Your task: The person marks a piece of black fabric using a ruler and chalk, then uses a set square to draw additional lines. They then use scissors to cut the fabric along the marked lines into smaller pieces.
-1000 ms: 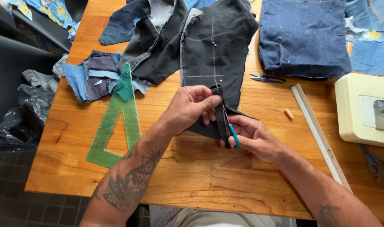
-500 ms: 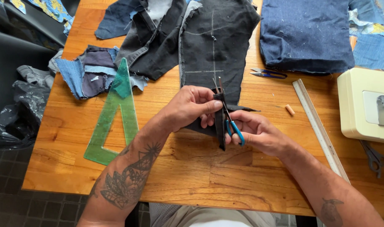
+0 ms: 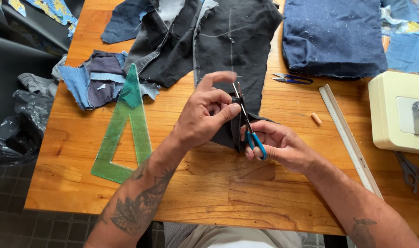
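My right hand is curled shut around the blue handles of small scissors, whose blades point away from me along a folded edge of dark denim. My left hand pinches that fold just beside the blades, thumb against it and index finger stretched above, the rest of the fingers bent in. Both hands work over the middle of the wooden table, a little back from its near edge, and the denim piece runs from my fingers toward the far edge, chalk lines crossing on it. Toward the left edge lies a green transparent set square, its tip resting on a heap of blue and grey scraps. To the right, a long ruler lies slanting toward the near right corner, with a small stub of chalk just beside it. Farther back a second pair of scissors lies near a folded blue denim stack. At the right edge stands a cream sewing machine.
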